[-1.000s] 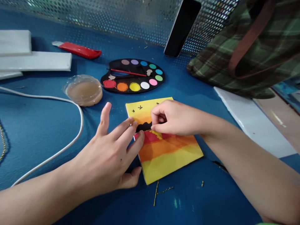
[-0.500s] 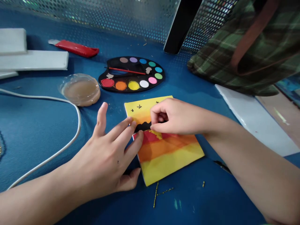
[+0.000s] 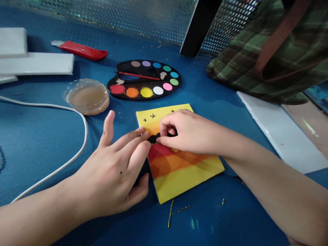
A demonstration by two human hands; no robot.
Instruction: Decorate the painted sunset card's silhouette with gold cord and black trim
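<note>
Head view, painted panel (image 3: 179, 165), long axis running forward-left

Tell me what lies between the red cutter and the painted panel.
In the head view, the black paint palette, with a red brush across it, lies between the red cutter and the painted panel; blue tabletop fills both gaps.

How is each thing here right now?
Painting: lying flat
Left hand: fingers spread, touching painting
Right hand: fingers curled over painting
Palette: open, paints uncovered
Brush: lying across palette
Dish: holding cloudy liquid
Knife: lying down
Cable: loosely curved
Phone: propped up
Gold strands: loose
</note>
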